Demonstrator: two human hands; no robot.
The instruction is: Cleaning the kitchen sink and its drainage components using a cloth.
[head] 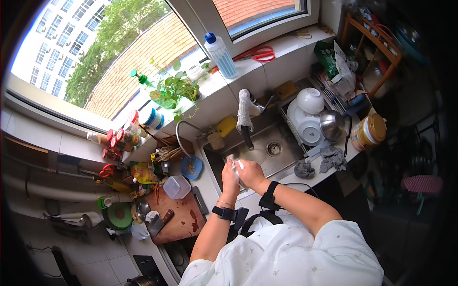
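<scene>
Over the near edge of a steel kitchen sink (256,152), my left hand (230,177) and my right hand (251,174) are together around a small white thing (235,166), perhaps a paper tissue or a cloth; the fingers hide most of it. The faucet (244,111), wrapped in a knitted cloth, stands just beyond my hands, and no water is seen running from it. A sink drain (274,148) lies to their right. Crumpled grey rags (304,169) rest on the counter edge at the right.
Left: a cutting board (179,214) with a cleaver (161,222), a plastic container (177,187) and a blue dish (191,167). Right: a dish rack with white bowls (310,100), a steel bowl (332,126) and a gold-lidded tub (368,132). The windowsill holds a bottle (220,57), scissors (264,54) and a plant (175,87).
</scene>
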